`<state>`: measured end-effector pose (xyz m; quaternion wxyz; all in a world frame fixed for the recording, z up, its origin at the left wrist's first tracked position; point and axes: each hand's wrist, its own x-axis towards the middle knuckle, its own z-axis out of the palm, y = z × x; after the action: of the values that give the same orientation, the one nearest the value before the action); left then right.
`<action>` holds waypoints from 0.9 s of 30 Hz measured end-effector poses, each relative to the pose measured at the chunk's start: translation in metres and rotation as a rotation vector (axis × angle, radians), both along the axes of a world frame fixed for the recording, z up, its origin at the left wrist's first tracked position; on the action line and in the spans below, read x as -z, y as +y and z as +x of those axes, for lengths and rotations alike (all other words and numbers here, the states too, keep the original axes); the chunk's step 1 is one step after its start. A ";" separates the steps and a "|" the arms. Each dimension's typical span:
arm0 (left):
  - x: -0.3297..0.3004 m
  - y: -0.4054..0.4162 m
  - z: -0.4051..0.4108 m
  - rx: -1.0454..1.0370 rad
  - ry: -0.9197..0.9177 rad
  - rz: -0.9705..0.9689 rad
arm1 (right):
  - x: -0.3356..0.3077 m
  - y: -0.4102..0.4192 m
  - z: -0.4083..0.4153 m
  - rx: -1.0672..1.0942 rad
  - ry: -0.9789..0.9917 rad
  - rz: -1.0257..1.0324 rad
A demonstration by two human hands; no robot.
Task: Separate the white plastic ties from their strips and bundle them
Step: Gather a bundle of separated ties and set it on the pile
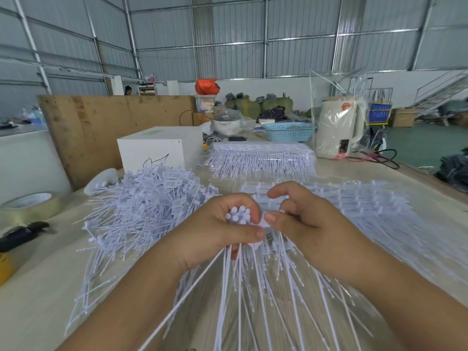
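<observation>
A worker's left hand (222,234) gripped a small bundle (239,216) of white ties, heads up and tails fanning down toward the camera, while the right hand (291,219) pinched one more tie head (264,222) between thumb and forefinger, touching the bundle's right side. The bundle looked only part built, perhaps a dozen heads showing, so the round in hand was judged still in its gathering stage, with no band or tie seen round it yet.

Much appeared done and much left. Left of the bundle, a loose heap (152,198) of separated ties lay tangled on the surface (50,287), seemingly freed from their strips but not bundled. Right of the bundle and just beyond it, rows of ties on strips (354,203) lay flat in layers, apparently waiting to be pulled apart. Well beyond the bundle, a wrapped pack (263,158) of ties sat unopened beside a white box (157,148). No finished bundles could be made out anywhere on the surface.

A tape roll (27,206) rested far left of the heap, possibly for binding.
</observation>
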<state>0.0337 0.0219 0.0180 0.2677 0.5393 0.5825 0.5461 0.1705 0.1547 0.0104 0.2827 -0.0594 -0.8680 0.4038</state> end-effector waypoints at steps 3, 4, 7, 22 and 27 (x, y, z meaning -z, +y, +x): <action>0.002 0.005 0.005 -0.086 -0.026 0.081 | 0.003 -0.002 -0.005 0.083 0.122 -0.048; 0.002 0.006 0.007 -0.106 -0.051 0.115 | 0.003 -0.003 -0.007 0.121 0.164 -0.046; 0.003 0.012 0.016 -0.170 -0.138 0.215 | 0.003 -0.010 -0.009 0.222 0.296 -0.006; 0.002 0.011 0.015 -0.136 -0.027 0.233 | -0.003 0.003 0.003 -0.059 0.113 0.097; 0.001 0.006 0.014 0.017 0.002 0.156 | -0.004 0.006 0.005 -0.098 0.116 0.040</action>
<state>0.0478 0.0278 0.0174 0.2291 0.5639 0.5339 0.5870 0.1757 0.1611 0.0145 0.3137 0.0121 -0.8599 0.4025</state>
